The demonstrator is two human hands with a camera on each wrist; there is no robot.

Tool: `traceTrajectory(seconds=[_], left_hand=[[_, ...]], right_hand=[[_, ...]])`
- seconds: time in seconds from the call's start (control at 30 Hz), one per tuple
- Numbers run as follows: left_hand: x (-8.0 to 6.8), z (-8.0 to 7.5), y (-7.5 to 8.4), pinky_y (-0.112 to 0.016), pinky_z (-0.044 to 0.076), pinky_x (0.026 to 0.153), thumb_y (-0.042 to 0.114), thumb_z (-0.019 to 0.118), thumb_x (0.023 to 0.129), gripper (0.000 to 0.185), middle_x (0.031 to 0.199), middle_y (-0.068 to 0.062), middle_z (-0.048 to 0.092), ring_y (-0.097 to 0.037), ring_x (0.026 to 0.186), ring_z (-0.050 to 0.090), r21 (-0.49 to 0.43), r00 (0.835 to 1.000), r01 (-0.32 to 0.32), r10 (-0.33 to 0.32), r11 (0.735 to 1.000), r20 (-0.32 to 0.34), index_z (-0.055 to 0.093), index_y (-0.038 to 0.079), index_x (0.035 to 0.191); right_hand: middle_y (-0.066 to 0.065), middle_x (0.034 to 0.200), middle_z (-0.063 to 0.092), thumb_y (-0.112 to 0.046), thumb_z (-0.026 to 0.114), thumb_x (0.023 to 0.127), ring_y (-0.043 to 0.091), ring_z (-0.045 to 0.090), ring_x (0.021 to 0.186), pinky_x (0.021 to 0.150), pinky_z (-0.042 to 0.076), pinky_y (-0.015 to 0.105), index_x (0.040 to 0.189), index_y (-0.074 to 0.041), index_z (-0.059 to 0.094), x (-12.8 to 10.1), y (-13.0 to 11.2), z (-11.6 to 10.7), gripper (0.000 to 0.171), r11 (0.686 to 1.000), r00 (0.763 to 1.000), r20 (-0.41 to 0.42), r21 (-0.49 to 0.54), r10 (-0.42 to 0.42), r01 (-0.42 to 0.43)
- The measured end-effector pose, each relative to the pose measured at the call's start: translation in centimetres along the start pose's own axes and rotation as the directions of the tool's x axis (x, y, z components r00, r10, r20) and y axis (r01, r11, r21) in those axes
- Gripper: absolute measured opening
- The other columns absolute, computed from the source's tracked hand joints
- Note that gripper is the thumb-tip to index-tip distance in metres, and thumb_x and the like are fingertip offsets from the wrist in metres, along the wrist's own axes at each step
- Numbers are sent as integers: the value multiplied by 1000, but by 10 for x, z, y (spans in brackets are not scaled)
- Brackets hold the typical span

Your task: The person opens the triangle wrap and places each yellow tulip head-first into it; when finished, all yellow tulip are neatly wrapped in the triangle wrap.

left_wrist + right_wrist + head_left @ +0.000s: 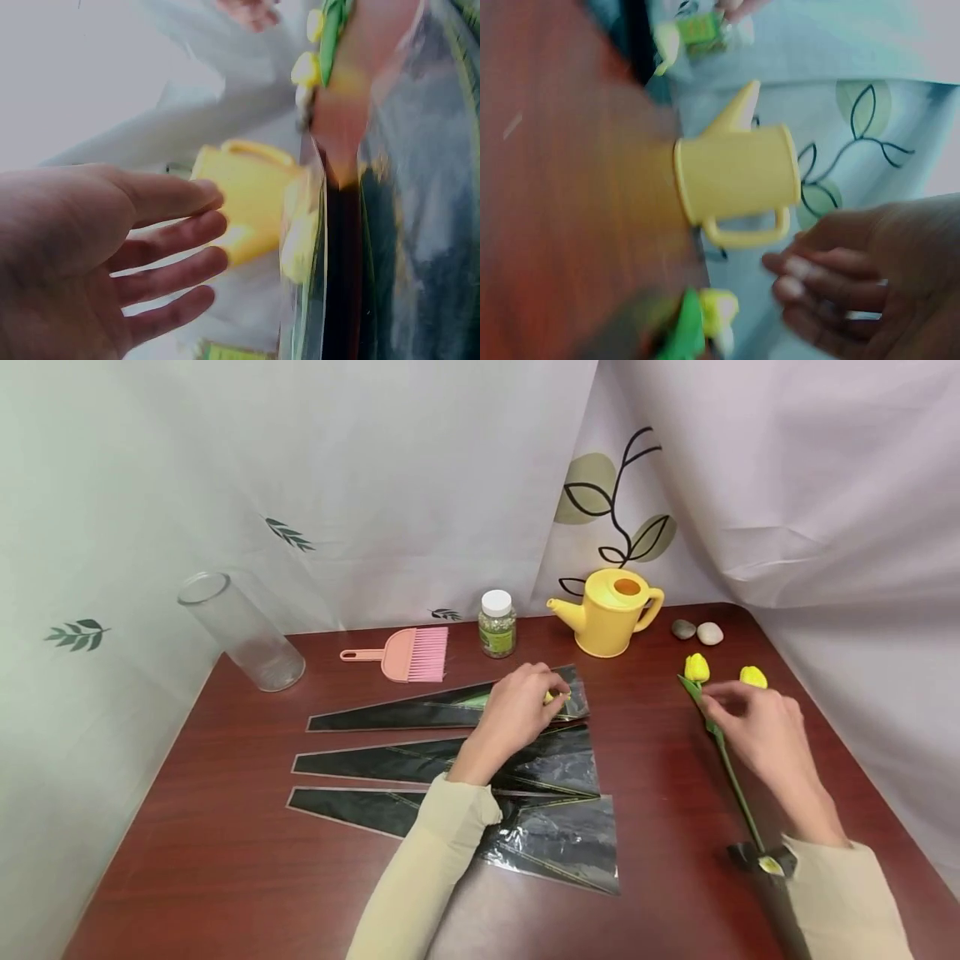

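Three black-and-clear cone-shaped flower sleeves lie side by side on the red-brown table (pixel 225 860). My left hand (pixel 553 687) hovers over the wide mouth of the top sleeve (pixel 405 716), where a yellow tulip head (pixel 553 697) shows inside. In the left wrist view its fingers (pixel 187 240) are straight and hold nothing. At the right lies a yellow tulip (pixel 696 667) on a long green stem (pixel 738 793). My right hand (pixel 714 695) reaches over its leaf, fingers (pixel 802 274) loosely bent with nothing in them. A second tulip head (pixel 753 677) lies beside it.
A yellow watering can (pixel 609 612) stands at the back, with two stones (pixel 697 631) to its right. A white-lidded jar (pixel 497 624), a pink brush (pixel 408 654) and a tipped-looking clear glass cylinder (pixel 243 635) sit along the back left. Curtains enclose the table.
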State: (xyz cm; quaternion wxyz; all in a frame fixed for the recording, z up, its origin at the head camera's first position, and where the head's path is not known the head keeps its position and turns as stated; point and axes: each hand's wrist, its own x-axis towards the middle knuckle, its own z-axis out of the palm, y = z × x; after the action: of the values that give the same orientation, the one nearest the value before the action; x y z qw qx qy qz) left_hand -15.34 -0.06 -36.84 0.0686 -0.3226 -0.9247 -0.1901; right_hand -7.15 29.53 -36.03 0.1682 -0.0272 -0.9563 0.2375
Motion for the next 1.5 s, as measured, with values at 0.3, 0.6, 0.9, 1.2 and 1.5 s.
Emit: traceTrajectory(seconds=[0.3, 0.6, 0.9, 1.2, 1.5], left_hand=[[-30, 20, 13, -32, 53, 75, 32, 73, 89, 12, 96, 6, 64, -16, 92, 63, 139, 973, -154, 126, 978, 192, 76, 23, 95], [-34, 35, 14, -32, 53, 66, 33, 79, 83, 9, 89, 7, 63, -15, 85, 64, 165, 974, -182, 155, 969, 166, 75, 25, 83], [-33, 34, 13, -33, 52, 61, 26, 72, 90, 15, 79, 8, 63, -14, 77, 65, 165, 978, -198, 184, 966, 97, 74, 26, 76], [-32, 31, 16, -32, 53, 64, 26, 73, 89, 7, 83, 9, 63, -13, 83, 64, 144, 980, -183, 168, 972, 107, 74, 25, 82], [-31, 30, 18, -31, 53, 69, 25, 71, 91, 5, 89, 9, 63, -12, 89, 63, 124, 980, -176, 162, 977, 114, 76, 25, 90]], right_hand=[[19, 91, 71, -26, 70, 89, 52, 56, 87, 67, 39, 54, 98, -5, 75, -46, 29, -7, 24, 975, 959, 192, -125, 206, -184], [15, 82, 71, -27, 74, 87, 51, 57, 84, 68, 37, 56, 91, -3, 76, -56, 37, 2, 24, 976, 959, 190, -100, 210, -194], [10, 75, 71, -23, 74, 85, 47, 59, 77, 64, 39, 49, 84, -5, 77, -53, 38, 8, 19, 971, 962, 133, -55, 239, -233], [-5, 75, 71, -34, 69, 92, 10, 62, 64, 58, 45, 23, 106, -4, 75, -51, 44, -4, 34, 877, 895, 329, 273, 301, -396], [2, 96, 73, -2, 56, 98, 9, 66, 76, 68, 53, 20, 102, -7, 77, -47, 35, 5, 22, 183, 856, 504, 837, 112, -517]])
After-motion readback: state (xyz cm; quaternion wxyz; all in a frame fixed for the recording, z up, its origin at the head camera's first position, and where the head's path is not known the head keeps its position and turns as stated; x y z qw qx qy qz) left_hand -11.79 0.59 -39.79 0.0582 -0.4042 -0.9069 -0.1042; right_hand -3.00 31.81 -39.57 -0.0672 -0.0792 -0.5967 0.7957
